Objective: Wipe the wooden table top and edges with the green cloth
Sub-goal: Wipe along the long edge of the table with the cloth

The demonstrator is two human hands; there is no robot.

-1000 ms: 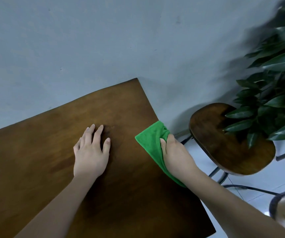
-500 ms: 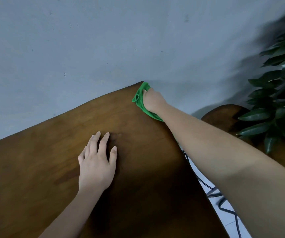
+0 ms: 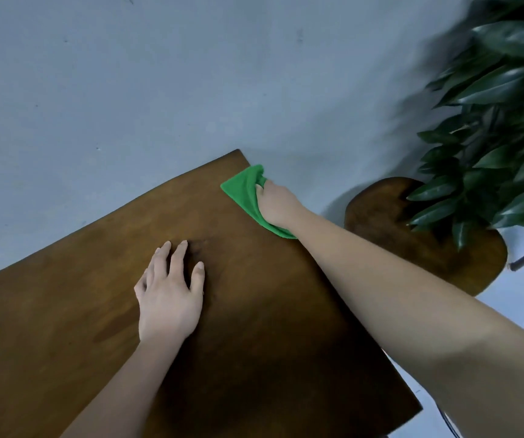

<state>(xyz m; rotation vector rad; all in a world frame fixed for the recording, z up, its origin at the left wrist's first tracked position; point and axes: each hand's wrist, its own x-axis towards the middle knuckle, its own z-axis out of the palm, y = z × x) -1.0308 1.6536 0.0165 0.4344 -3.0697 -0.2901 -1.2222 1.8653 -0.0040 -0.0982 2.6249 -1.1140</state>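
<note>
fingers of the right hand (image 3: 278, 205) curl round the green cloth (image 3: 241, 189), i see, holding it on the wooden table (image 3: 64, 295) edge by the far corner. left hand (image 3: 169, 298) lies flat on the top, fingers straight, left of the cloth.

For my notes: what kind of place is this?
Probably an indoor room, home or café: a wooden table beside a plain wall, a wooden stool and a leafy plant.
</note>
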